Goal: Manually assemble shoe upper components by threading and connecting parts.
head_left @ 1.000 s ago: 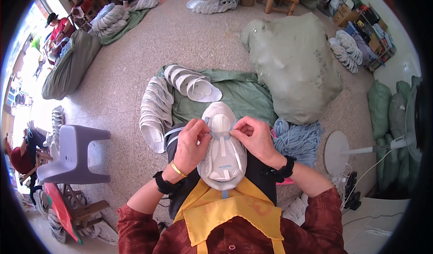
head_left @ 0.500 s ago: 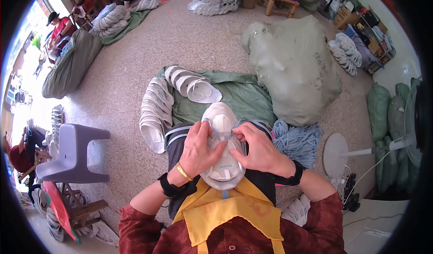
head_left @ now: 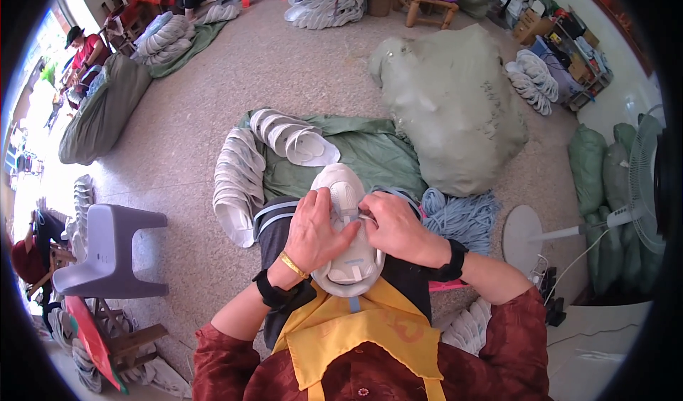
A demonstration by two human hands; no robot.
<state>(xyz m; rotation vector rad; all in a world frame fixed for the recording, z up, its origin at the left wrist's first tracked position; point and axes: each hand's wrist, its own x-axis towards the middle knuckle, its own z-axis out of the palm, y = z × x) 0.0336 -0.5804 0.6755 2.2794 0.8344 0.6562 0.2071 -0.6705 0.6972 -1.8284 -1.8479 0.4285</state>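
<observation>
A pale white-grey shoe [head_left: 338, 179] lies in my lap, its toe pointing away from me and its collar toward my yellow apron [head_left: 363, 340]. My left hand [head_left: 311, 230] is closed on the shoe's left side, its thumb lying over the tongue. At the right eyelets, the fingers of my right hand [head_left: 400, 230] pinch a light shoelace [head_left: 365, 217]. Short stretches of lace show between the hands across the front; the fingertips hide the rest. By my right knee hangs a bundle of light-blue laces [head_left: 462, 218].
Nested rows of white shoes [head_left: 238, 180] line a green cloth [head_left: 366, 148] ahead. Beyond it lies a large stuffed sack [head_left: 452, 109]. A purple-grey stool [head_left: 107, 251] stands left, a white fan [head_left: 644, 187] right. Another person [head_left: 89, 49] sits at the far left.
My right hand has moved slightly left over the shoe, and a piece of lace now shows at its fingertips. My left hand keeps its hold. The whole view has shifted slightly.
</observation>
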